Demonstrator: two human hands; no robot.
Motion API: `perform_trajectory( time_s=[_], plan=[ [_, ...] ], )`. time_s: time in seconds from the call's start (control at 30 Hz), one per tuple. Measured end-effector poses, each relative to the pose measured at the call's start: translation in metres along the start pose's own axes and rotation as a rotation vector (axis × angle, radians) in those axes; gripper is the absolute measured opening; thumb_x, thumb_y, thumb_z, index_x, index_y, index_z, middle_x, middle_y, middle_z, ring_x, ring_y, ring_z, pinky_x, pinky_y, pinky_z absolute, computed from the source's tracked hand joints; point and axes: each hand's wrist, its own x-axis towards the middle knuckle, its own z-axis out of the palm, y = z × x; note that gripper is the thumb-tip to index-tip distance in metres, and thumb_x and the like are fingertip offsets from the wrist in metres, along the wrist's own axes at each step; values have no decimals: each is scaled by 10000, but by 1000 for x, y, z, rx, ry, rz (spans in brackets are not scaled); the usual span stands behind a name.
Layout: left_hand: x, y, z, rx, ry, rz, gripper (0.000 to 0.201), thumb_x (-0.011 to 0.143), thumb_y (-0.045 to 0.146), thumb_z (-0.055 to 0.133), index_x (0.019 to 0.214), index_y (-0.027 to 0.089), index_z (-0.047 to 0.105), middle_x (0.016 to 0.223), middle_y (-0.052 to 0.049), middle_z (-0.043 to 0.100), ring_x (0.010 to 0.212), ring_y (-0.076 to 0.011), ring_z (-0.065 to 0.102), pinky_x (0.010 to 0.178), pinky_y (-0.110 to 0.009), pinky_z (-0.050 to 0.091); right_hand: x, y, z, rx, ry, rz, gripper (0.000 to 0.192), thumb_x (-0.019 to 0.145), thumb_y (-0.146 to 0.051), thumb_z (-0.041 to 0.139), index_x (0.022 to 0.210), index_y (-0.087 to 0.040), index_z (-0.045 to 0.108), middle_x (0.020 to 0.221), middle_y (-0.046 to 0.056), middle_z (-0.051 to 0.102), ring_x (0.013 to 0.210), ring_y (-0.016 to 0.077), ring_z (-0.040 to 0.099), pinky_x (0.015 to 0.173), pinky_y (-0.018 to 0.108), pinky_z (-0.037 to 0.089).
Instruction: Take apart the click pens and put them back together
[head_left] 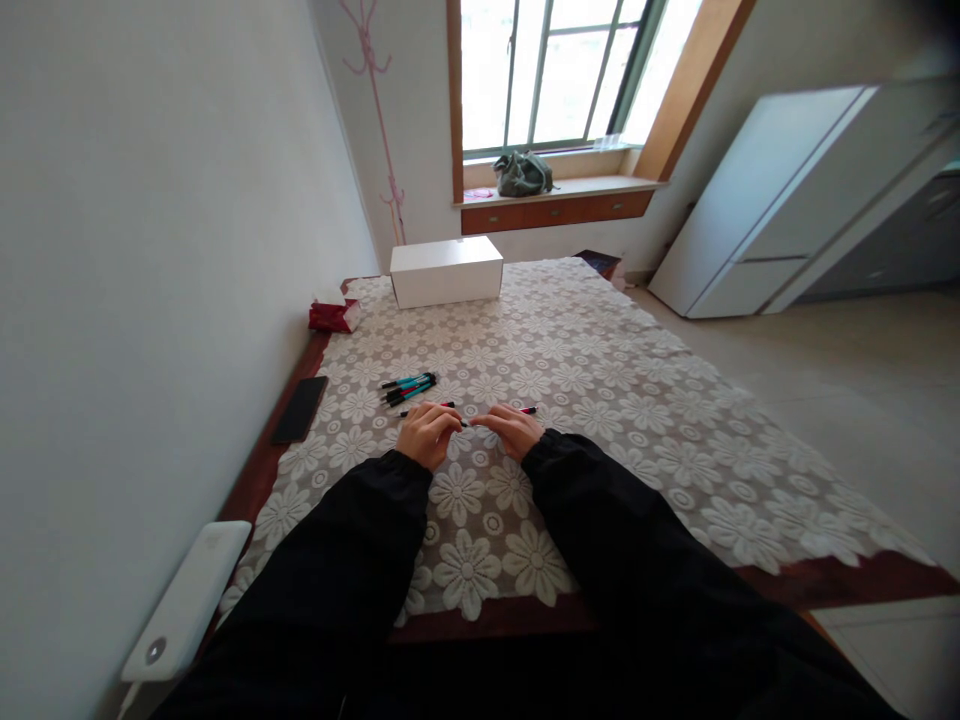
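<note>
Nearest to me, at the left edge of the desk [825,580], a white power bank [187,600] lies by the wall, and further up that edge a black phone [300,409] rests on the bare wood beside the lace cloth [600,400]. Beyond it sits a red tissue pack [330,316], with a white box [446,270] at the far end of the desk.

Moving right, a small bundle of pens [409,387], teal and black, lies on the cloth just beyond my left hand [426,432]. That hand is curled, fingertips pinched on a pink-and-black pen [429,407] whose end pokes out to the left. My right hand [514,430] is curled the same way, pinching a second pink pen [528,410], its tip showing on the right. The two hands nearly meet in the middle, low over the cloth; whether the pens touch between them I cannot tell.

I judge that the work goes best with a light, steady pinch near each pen's middle, wrists resting on the desk so nothing rolls, and the loose bundle left undisturbed just beyond my knuckles. The lace could snag a tip, so a slight lift before turning seems wise.

On the windowsill sits a grey bag [523,174]; a white cabinet [787,200] stands at the far right.
</note>
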Motion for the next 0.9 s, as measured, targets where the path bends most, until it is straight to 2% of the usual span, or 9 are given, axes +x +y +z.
perform_trajectory(
  time_s=[0.13,0.27,0.4,0.57,0.67,0.73,0.9],
  plan=[
    [-1,-1,1,-4,39,-24,219,935,210,521,826,252,706,1032,-35,750,1057,-212,633,977,-412,472,-1,0,-2,-20,24,65,526,801,25,468,1154,-292,695,966,44,629,908,181,595,854,293,481],
    [0,-5,4,-5,63,-101,168,890,167,566,822,249,696,1022,-34,749,1061,-223,635,969,-415,483,-2,1,0,-28,25,145,506,792,26,452,1086,-283,725,962,38,628,836,154,599,771,250,472],
    [1,-10,7,-17,12,-141,135,877,166,591,834,244,693,1024,-29,747,1063,-229,631,968,-414,490,-2,0,1,-18,-3,102,447,826,-13,451,1061,-269,732,967,44,632,805,150,598,742,245,474],
    [1,-10,8,-37,-27,-100,124,863,180,613,914,244,705,1115,-41,720,1131,-233,603,1011,-424,475,-1,-3,-1,-27,-2,35,335,883,-80,464,1059,-229,706,954,75,654,896,196,598,811,302,493],
    [0,-7,9,-42,-73,-24,120,848,283,678,956,257,721,1168,-45,702,1183,-253,571,1059,-454,444,1,-5,-2,-10,-15,8,296,898,-103,474,1073,-215,684,966,83,666,923,208,593,830,322,494],
    [-1,-7,10,-34,-108,-4,110,826,321,712,917,263,732,1180,-40,699,1197,-267,557,1077,-476,425,2,-6,-2,-8,-22,-2,282,902,-107,472,1076,-203,672,976,85,672,938,210,591,841,326,488],
    [-2,-8,11,-16,-126,-25,39,808,277,701,815,253,731,1138,-35,713,1188,-269,558,1079,-482,415,0,-5,-4,-84,-32,54,264,879,-110,495,1065,-196,662,983,77,690,935,229,585,837,348,457]
  ],
)
